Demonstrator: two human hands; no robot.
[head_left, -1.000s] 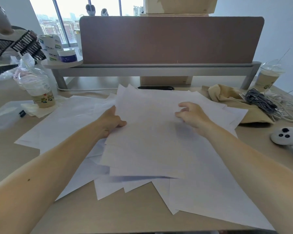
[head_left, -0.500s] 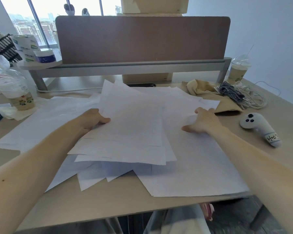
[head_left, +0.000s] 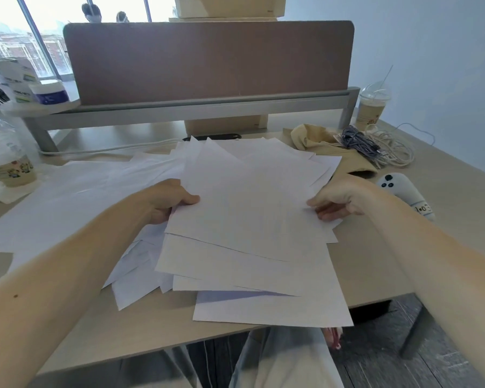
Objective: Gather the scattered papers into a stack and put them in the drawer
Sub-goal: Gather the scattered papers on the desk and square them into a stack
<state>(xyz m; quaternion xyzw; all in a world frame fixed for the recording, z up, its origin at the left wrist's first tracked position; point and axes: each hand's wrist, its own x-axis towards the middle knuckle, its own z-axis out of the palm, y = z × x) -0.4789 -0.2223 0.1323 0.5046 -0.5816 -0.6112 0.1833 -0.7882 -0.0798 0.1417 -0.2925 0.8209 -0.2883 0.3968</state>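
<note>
hands: left hand (head_left: 165,200) and right hand (head_left: 333,203) hold opposite edges of the papers (head_left: 249,214), fingers clamped | change: right hand, flat on top half a second ago, now grips the edge | papers: ragged pile mid-frame on bench (head_left: 151,326); loose sheets (head_left: 67,197) remain left | task: gathering unfinished, drawer unseen

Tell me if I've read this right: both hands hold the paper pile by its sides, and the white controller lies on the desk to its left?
Not quite. The head view shows the white controller on the desk to the right of the paper pile, not its left. The rest holds: the left hand and the right hand hold the pile by its sides.
</note>
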